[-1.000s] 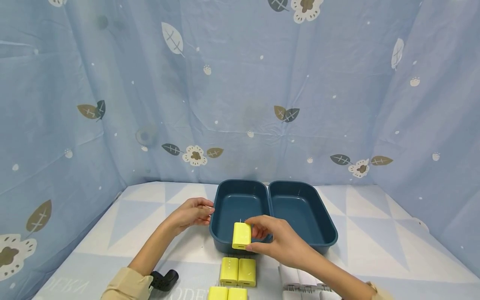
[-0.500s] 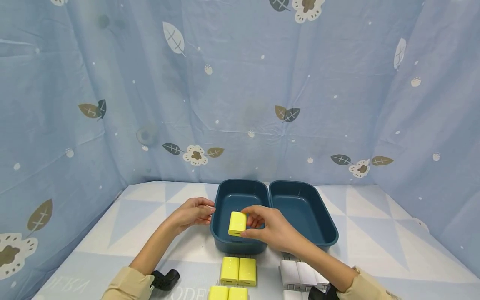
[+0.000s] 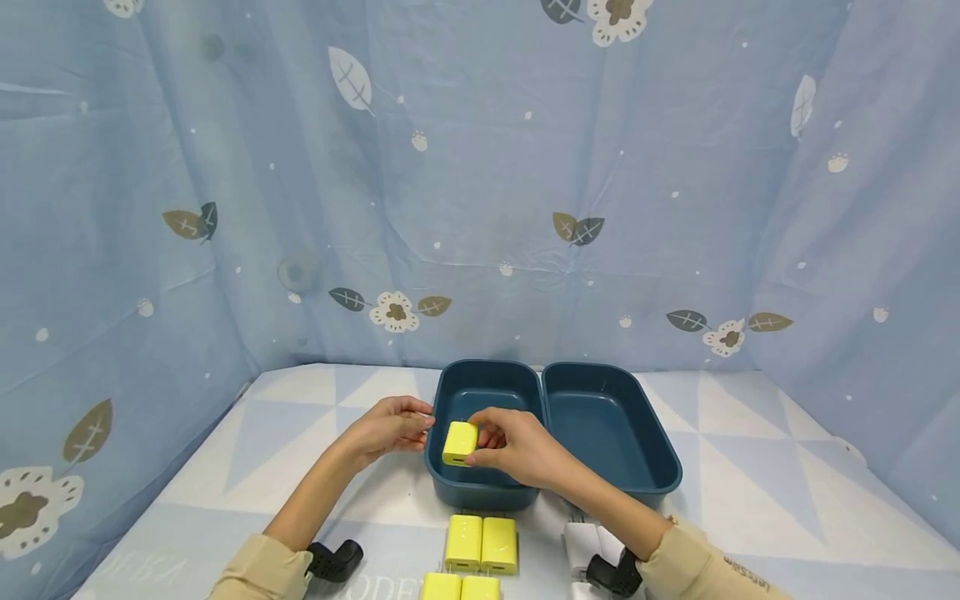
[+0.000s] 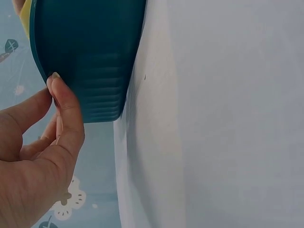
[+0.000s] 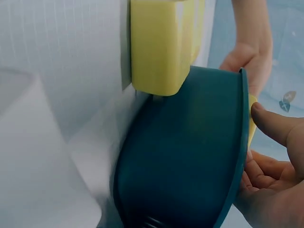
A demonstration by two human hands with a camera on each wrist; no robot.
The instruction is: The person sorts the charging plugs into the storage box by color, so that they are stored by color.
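Observation:
My right hand (image 3: 517, 448) pinches a yellow charger plug (image 3: 459, 444) between thumb and fingers, over the left dark blue bin (image 3: 483, 498). In the right wrist view that bin's wall (image 5: 180, 147) hides most of the plug. At the bin's left side, my left hand (image 3: 386, 433) grips the rim; the left wrist view shows thumb and forefinger pinching the bin's edge (image 4: 95, 61). Several more yellow charger plugs (image 3: 482, 543) lie on the table in front of the bin, prongs toward it.
A second dark blue bin (image 3: 660, 467) stands against the first on its right. White charger plugs (image 3: 581, 546) lie in front, partly behind the right forearm. Black wrist devices (image 3: 335, 562) are at both sleeves. A patterned blue curtain (image 3: 480, 183) closes off the back.
My right hand has carried the yellow charger plug leftward and farther over the left bin. The left hand keeps its hold on the rim.

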